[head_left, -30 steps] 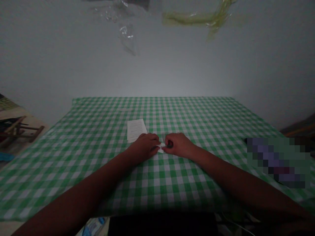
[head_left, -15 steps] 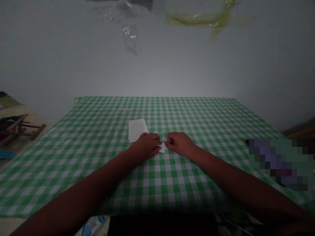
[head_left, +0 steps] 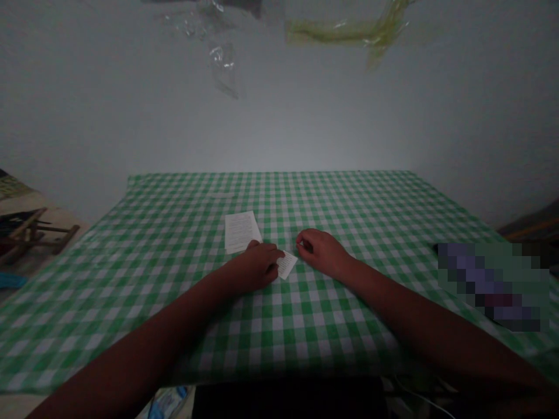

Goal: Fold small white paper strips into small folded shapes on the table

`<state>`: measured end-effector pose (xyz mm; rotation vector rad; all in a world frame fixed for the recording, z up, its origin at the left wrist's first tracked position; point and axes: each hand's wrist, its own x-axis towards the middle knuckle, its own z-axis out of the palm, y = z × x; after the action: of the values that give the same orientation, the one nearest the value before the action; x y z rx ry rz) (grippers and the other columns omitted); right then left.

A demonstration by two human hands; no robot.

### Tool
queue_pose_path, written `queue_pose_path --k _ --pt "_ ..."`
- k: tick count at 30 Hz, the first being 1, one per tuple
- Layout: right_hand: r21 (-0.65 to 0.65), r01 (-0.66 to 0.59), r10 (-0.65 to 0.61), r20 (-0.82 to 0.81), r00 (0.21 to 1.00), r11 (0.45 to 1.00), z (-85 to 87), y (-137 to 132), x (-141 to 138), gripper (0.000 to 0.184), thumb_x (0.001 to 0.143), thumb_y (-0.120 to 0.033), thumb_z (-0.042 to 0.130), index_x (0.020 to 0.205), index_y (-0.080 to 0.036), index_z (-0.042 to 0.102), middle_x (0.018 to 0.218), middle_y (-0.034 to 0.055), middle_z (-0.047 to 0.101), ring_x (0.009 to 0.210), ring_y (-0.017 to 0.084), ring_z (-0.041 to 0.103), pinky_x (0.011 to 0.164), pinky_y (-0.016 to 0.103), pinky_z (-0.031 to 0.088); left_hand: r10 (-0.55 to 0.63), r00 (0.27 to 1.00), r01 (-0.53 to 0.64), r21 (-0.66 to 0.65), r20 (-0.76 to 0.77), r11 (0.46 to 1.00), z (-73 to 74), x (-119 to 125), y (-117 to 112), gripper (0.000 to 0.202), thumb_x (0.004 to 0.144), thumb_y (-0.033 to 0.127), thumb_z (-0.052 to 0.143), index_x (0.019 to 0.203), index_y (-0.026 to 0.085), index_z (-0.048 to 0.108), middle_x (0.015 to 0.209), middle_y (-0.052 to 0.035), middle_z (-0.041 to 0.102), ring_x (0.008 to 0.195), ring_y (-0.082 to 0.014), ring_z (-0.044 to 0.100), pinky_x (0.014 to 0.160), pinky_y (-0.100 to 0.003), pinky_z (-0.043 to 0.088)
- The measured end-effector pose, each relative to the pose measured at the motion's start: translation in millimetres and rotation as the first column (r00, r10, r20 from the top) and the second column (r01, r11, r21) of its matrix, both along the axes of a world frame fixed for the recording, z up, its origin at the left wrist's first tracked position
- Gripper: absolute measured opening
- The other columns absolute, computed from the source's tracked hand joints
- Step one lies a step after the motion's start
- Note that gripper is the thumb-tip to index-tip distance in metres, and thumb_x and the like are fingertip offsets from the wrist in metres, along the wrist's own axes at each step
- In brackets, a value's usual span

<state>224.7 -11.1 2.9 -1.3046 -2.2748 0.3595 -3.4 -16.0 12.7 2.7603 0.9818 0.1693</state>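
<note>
Both my hands rest on a green-and-white checked tablecloth [head_left: 349, 203]. My left hand [head_left: 255, 266] lies knuckles up with its fingers curled, pressing on one end of a small white printed paper slip [head_left: 286, 263]. My right hand [head_left: 321, 250] sits just right of the slip, fingers curled in a loose pinch; whether it holds anything I cannot make out. A larger white printed sheet [head_left: 241, 230] lies flat behind my left hand.
A pale wall stands behind the table, with clear and yellowish plastic [head_left: 349, 32] hanging near the top. A blurred-out patch [head_left: 493, 285] covers part of the table's right side. Wooden furniture [head_left: 30, 230] stands at the far left.
My right hand has let go of the slip and drawn slightly right and back. The slip now lies more exposed and flatter, still under my left fingers.
</note>
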Motion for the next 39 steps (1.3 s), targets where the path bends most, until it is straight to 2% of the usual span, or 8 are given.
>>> queue_pose_path --k 5,9,14,21,25,30,34,39 --pt "0.004 -0.12 0.118 0.115 0.986 0.993 -3.0 -9.9 -8.7 0.014 0.086 -0.031 0.062 0.088 -0.018 0.058 0.08 0.0006 0.061 0.072 0.014 0.053 0.068 0.028 0.034 0.076 0.997 -0.076 -0.048 -0.017 0.996 -2.5 2.9 -0.1 0.022 0.094 0.026 0.054 0.111 0.017 0.064 0.106 -0.0073 0.067 0.102 -0.022 0.061 0.092 -0.039 0.039" --pt "0.024 -0.143 0.136 0.179 0.974 0.989 -2.5 -21.6 -17.4 0.019 0.088 -0.038 0.06 0.087 -0.019 0.056 0.085 0.0014 0.063 0.079 0.016 0.056 0.074 0.032 0.034 0.108 0.994 -0.108 0.0 0.002 0.994 -5.6 5.3 -1.2 0.022 0.092 0.026 0.058 0.112 0.019 0.065 0.102 -0.0065 0.065 0.1 -0.0228 0.061 0.09 -0.04 0.039" --pt "0.003 -0.08 0.077 0.213 0.974 0.997 -1.5 -18.5 -15.8 0.018 0.085 -0.035 0.063 0.083 -0.019 0.057 0.082 0.0005 0.064 0.075 0.016 0.056 0.07 0.03 0.033 0.008 0.999 -0.014 0.113 0.053 0.993 -6.8 4.0 -1.2 0.018 0.093 0.025 0.056 0.107 0.018 0.065 0.122 -0.0098 0.061 0.114 -0.0255 0.054 0.091 -0.04 0.038" --pt "0.0 0.054 -0.053 0.204 0.977 0.999 -2.4 -3.6 -1.2 0.016 0.084 -0.032 0.064 0.08 -0.019 0.058 0.08 0.0019 0.064 0.071 0.015 0.054 0.064 0.029 0.032 -0.051 0.998 0.048 0.064 0.045 0.997 2.2 -1.9 -1.8 0.034 0.087 0.026 0.061 0.119 0.018 0.06 0.13 -0.0095 0.061 0.12 -0.0261 0.054 0.093 -0.043 0.033" --pt "0.014 0.05 -0.052 0.183 0.982 0.999 -1.4 -3.7 0.0 0.015 0.085 -0.033 0.063 0.083 -0.019 0.058 0.081 0.0017 0.064 0.074 0.016 0.055 0.067 0.029 0.033 0.012 0.999 -0.016 0.083 0.053 0.996 1.1 -0.4 -2.6 0.029 0.089 0.03 0.061 0.116 0.021 0.061 0.128 -0.0066 0.063 0.117 -0.0254 0.055 0.089 -0.043 0.031" --pt "0.003 -0.06 0.059 0.188 0.98 0.998 -1.4 -8.7 -5.6 0.018 0.086 -0.035 0.062 0.081 -0.019 0.057 0.08 0.0008 0.063 0.074 0.015 0.055 0.069 0.029 0.032 0.12 0.99 -0.131 0.167 0.074 0.977 -6.4 6.6 -4.5 0.022 0.092 0.038 0.06 0.106 0.022 0.065 0.121 -0.0048 0.066 0.112 -0.0253 0.055 0.086 -0.043 0.031" --pt "-0.031 -0.106 0.11 0.214 0.971 0.994 -0.5 -13.3 -8.5 0.018 0.086 -0.035 0.063 0.078 -0.019 0.057 0.078 -0.0004 0.063 0.074 0.015 0.056 0.07 0.029 0.031 0.018 0.997 -0.03 0.162 0.073 0.986 -4.3 3.5 -4.7 0.02 0.093 0.032 0.057 0.108 0.022 0.065 0.131 -0.007 0.061 0.12 -0.0255 0.053 0.09 -0.043 0.03" --pt "0.0 -0.012 0.011 0.253 0.967 1.0 2.1 -8.9 -2.3 0.017 0.086 -0.031 0.062 0.075 -0.019 0.057 0.076 0.0 0.063 0.071 0.015 0.055 0.067 0.029 0.03 -0.074 0.997 0.072 0.041 0.034 0.997 6.3 -7.1 -1.1 0.039 0.086 0.029 0.062 0.124 0.022 0.058 0.134 -0.0077 0.06 0.122 -0.0269 0.053 0.094 -0.045 0.029"
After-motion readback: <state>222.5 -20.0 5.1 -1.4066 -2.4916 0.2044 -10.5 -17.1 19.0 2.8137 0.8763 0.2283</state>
